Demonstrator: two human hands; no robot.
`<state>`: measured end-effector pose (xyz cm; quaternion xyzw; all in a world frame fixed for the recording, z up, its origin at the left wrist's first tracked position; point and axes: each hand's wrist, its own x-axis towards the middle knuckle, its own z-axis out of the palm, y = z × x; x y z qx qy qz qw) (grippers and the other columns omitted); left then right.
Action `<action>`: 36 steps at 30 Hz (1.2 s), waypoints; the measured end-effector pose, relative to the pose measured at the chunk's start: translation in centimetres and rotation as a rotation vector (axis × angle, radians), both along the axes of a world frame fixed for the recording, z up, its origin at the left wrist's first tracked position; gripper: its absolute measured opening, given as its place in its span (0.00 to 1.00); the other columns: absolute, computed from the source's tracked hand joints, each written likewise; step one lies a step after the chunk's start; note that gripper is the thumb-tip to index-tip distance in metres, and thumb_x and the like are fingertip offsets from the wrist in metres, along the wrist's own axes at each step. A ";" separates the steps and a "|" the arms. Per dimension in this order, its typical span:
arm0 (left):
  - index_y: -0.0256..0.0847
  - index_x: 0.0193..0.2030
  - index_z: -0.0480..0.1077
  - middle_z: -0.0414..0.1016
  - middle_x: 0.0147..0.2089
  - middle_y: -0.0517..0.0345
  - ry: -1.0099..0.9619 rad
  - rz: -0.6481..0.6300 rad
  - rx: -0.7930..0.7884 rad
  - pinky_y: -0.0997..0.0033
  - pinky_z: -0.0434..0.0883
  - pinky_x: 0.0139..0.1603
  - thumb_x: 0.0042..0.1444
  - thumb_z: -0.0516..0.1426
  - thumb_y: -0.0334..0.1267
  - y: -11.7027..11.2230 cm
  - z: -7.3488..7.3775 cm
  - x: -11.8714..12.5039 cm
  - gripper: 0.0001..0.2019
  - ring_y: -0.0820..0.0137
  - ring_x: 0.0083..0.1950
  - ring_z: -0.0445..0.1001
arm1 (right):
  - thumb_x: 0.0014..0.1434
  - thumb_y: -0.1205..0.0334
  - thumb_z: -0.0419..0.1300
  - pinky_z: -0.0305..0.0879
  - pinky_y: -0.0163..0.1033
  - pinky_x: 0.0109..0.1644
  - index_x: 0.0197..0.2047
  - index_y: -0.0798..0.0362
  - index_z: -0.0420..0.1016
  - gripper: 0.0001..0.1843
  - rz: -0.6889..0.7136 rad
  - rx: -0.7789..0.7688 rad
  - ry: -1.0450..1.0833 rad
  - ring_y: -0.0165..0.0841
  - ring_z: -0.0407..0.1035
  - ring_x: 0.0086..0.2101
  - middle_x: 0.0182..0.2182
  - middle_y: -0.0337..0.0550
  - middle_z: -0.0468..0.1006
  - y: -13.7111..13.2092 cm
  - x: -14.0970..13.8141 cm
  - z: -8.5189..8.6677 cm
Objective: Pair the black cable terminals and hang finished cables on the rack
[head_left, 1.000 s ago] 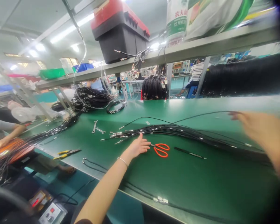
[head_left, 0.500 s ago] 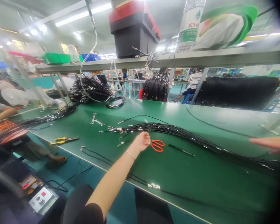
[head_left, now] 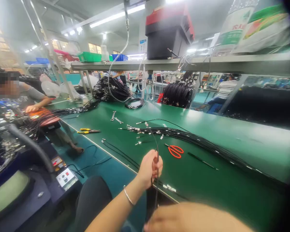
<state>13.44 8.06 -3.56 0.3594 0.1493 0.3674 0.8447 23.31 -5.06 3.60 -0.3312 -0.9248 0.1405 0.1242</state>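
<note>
My left hand [head_left: 149, 168] is closed around a thin black cable [head_left: 157, 151] near the front edge of the green bench [head_left: 232, 135]. The cable runs up from my fist to a long bundle of black cables [head_left: 195, 139] with metal end fittings lying across the bench. My right hand [head_left: 195, 218] is at the bottom of the view, close to the camera and blurred; the cable's lower part drops toward it, and its fingers do not show. Orange-handled scissors [head_left: 175, 150] lie just right of the held cable.
A black pen-like tool [head_left: 201, 163], two wrenches [head_left: 115, 118] and yellow-handled pliers [head_left: 88, 131] lie on the bench. Coiled cable heaps [head_left: 111, 89] sit at the back. A shelf [head_left: 207, 62] overhead carries a red-lidded black box [head_left: 169, 30]. A co-worker [head_left: 21, 95] works at the left.
My left hand left the spot beside the scissors, closed on one cable and drew it toward the bench's front edge. My right hand came from the far right to the bottom centre.
</note>
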 end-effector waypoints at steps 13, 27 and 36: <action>0.36 0.39 0.69 0.71 0.38 0.55 0.438 0.408 0.870 0.78 0.64 0.25 0.65 0.53 0.50 2.0 3.7 -9.3 0.17 0.80 0.24 0.64 | 0.54 0.41 0.65 0.61 0.30 0.19 0.35 0.59 0.78 0.25 -0.497 -0.261 0.896 0.23 0.62 0.19 0.26 0.44 0.76 13.7 -3.2 4.0; 0.36 0.40 0.78 0.79 0.35 0.54 0.703 0.244 0.847 0.76 0.69 0.31 0.55 0.64 0.47 -0.6 5.2 -12.5 0.15 0.73 0.30 0.72 | 0.60 0.45 0.62 0.52 0.27 0.17 0.37 0.58 0.81 0.21 -0.404 -0.346 0.875 0.20 0.58 0.15 0.21 0.39 0.72 13.1 -3.8 3.9; 0.32 0.36 0.79 0.77 0.27 0.54 0.561 0.255 0.537 0.76 0.70 0.22 0.51 0.67 0.41 -0.8 5.8 -13.6 0.12 0.74 0.22 0.71 | 0.65 0.48 0.57 0.64 0.32 0.25 0.51 0.52 0.76 0.19 -0.295 -0.413 0.872 0.26 0.68 0.24 0.33 0.43 0.78 10.9 -3.5 0.9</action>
